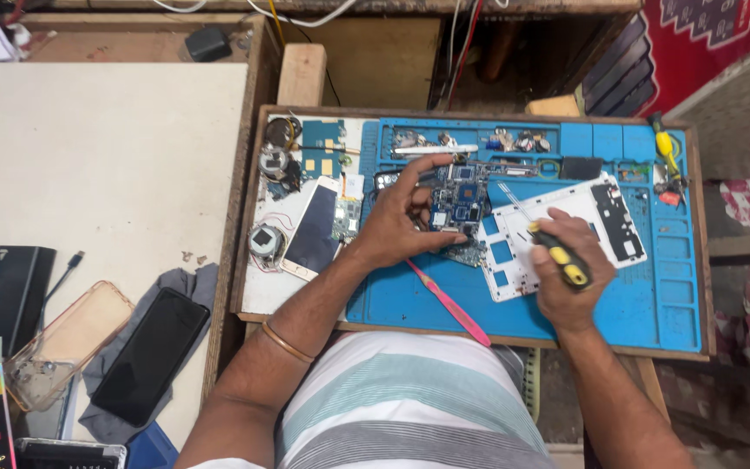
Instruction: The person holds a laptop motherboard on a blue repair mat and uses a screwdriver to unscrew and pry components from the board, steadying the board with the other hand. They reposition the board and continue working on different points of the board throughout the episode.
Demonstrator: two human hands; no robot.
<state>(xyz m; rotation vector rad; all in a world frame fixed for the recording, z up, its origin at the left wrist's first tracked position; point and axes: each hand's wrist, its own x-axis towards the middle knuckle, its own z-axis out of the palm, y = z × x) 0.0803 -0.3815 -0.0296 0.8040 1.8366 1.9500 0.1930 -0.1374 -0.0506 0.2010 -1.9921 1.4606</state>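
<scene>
Frame centre: left hand pinches the light, fragile circuit board by its edges; right hand grips a screwdriver.

Bright, even, diffuse daylight throughout. Soft, short shadows under the hands and tools on the blue rubber work mat. Mild washed-out glare on the white laminate surface at left. Sharp centre; slight wide-angle stretch and softness toward edges.
</scene>
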